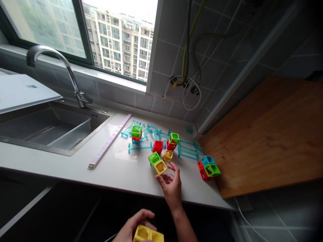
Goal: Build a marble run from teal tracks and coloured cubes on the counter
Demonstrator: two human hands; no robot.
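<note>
On the white counter, my right hand [171,183] has its thumb and fingers around a yellow cube [160,167], which touches a green cube [154,158]. Low in the view, off the counter's front edge, my left hand [137,223] holds a pair of yellow cubes [148,234] side by side. Just behind my right hand sits an orange-yellow cube [168,155], near a red cube [157,146]. A green cube [174,138] stands on another red cube [171,145]. Farther left, a green cube [136,131] tops a red and blue stack.
Clear blue track pieces [188,151] lie along the back of the counter [121,171]. Red, blue and green cubes [207,167] sit at the right by a wooden board [272,134]. A lilac strip [109,143] lies beside the sink [60,126] and faucet [72,75].
</note>
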